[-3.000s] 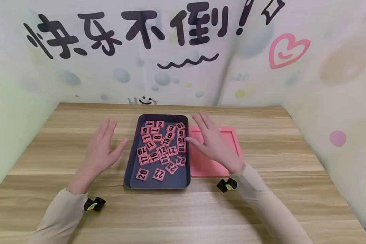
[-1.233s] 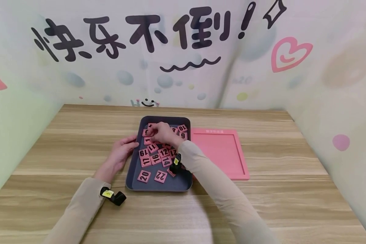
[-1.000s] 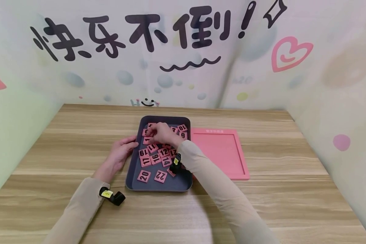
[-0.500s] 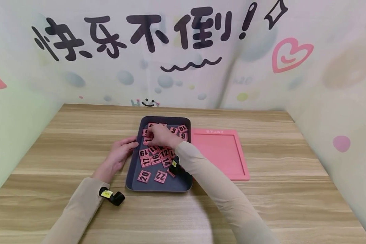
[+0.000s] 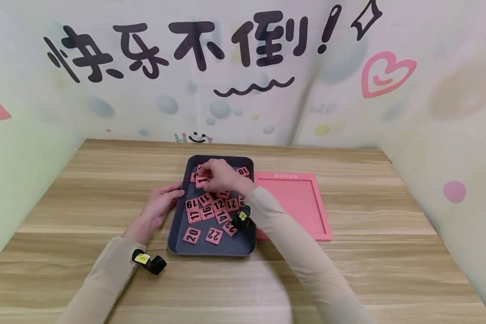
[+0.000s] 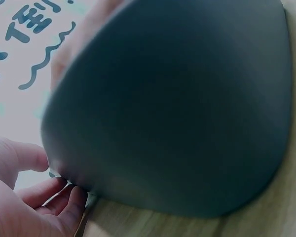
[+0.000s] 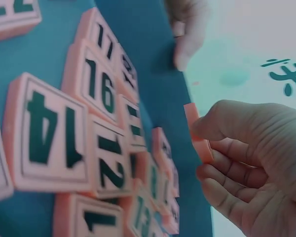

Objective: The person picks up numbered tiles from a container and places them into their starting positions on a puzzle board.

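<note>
A dark tray (image 5: 210, 249) on the table holds several pink square tiles with black numbers, such as tile 20 (image 5: 192, 235) and tile 22 (image 5: 213, 235). My right hand (image 5: 223, 175) is over the far part of the tray, pinching the number 1 tile (image 5: 201, 181) between thumb and fingers. In the right wrist view that tile (image 7: 199, 136) is raised above the others, seen edge-on. At the tray's left side, my left hand (image 5: 160, 204) grips the rim. The left wrist view has the thumb at the rim and curled fingers (image 6: 71, 205) against the outer wall.
Right of the tray lies a shallow pink frame (image 5: 323, 216) with a raised border, partly behind my right sleeve. Wood-grain table (image 5: 368, 261) extends around both. A printed wall sheet (image 5: 243, 117) stands along the table's far edge.
Both hands came in to the tray, the left to its rim and the right over the tiles. Within the last half second my right hand has lifted the number 1 tile from the tray.
</note>
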The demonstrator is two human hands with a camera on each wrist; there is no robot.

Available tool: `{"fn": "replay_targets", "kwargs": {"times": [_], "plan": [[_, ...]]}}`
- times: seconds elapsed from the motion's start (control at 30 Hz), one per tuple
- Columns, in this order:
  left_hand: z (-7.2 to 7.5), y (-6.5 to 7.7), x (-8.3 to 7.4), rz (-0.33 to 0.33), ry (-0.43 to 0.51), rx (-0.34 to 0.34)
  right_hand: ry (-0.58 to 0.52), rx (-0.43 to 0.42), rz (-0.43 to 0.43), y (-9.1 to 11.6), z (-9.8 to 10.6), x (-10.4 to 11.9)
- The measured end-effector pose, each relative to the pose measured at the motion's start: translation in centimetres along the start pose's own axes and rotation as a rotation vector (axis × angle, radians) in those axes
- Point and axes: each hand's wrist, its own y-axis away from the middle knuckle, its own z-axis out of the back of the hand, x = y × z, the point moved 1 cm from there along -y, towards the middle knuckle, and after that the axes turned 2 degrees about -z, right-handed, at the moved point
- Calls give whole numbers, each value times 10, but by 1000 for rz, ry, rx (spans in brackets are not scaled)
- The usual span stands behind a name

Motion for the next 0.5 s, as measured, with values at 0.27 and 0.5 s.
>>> {"fn": "replay_targets", "kwargs": {"times": [0.27, 0.5], "plan": [[0, -2, 1, -3, 11, -10, -31, -83, 95, 26, 21, -4], [-1, -1, 0, 13, 4, -17, -136, -174, 154, 50, 37, -20]]}}
